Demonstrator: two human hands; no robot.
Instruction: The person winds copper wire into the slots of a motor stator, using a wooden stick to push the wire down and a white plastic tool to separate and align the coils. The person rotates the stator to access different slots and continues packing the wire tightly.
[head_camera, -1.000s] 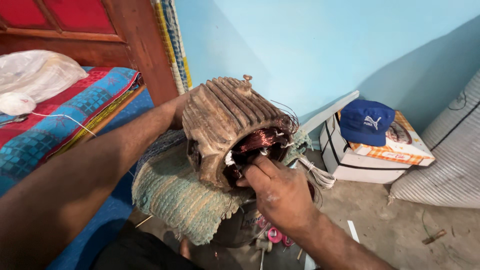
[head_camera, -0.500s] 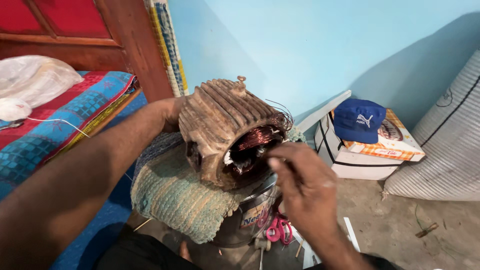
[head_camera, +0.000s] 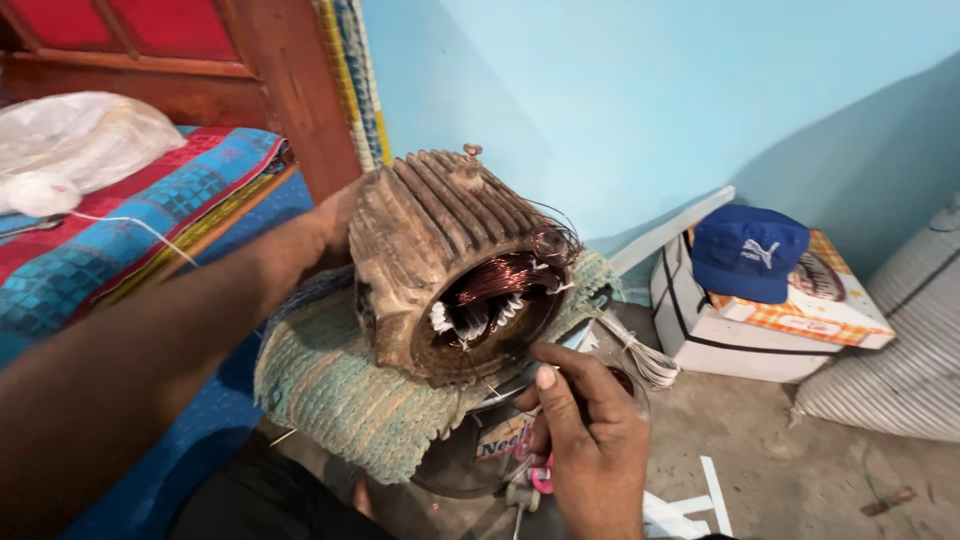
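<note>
A rusty, finned motor stator (head_camera: 440, 250) lies tilted on a green woven mat (head_camera: 340, 390) draped over a round metal pot (head_camera: 470, 455). Its open end faces me and shows copper windings (head_camera: 500, 280) with white sleeves. My left hand (head_camera: 335, 225) grips the stator's far left side and is mostly hidden behind it. My right hand (head_camera: 590, 435) sits just below the opening, thumb pressed to forefinger on a thin copper wire (head_camera: 505, 385) that leads from the windings.
A bed with a blue and red patterned cover (head_camera: 120, 230) and a plastic bag (head_camera: 80, 135) is at left, under a wooden headboard (head_camera: 290, 90). At right, a blue cap (head_camera: 745, 250) lies on a white box (head_camera: 730, 335). A ribbed white sack (head_camera: 900, 350) leans by the blue wall.
My right hand has drawn back from inside the stator opening, down to just below its rim. The left hand keeps its grip, and the stator has barely moved.
</note>
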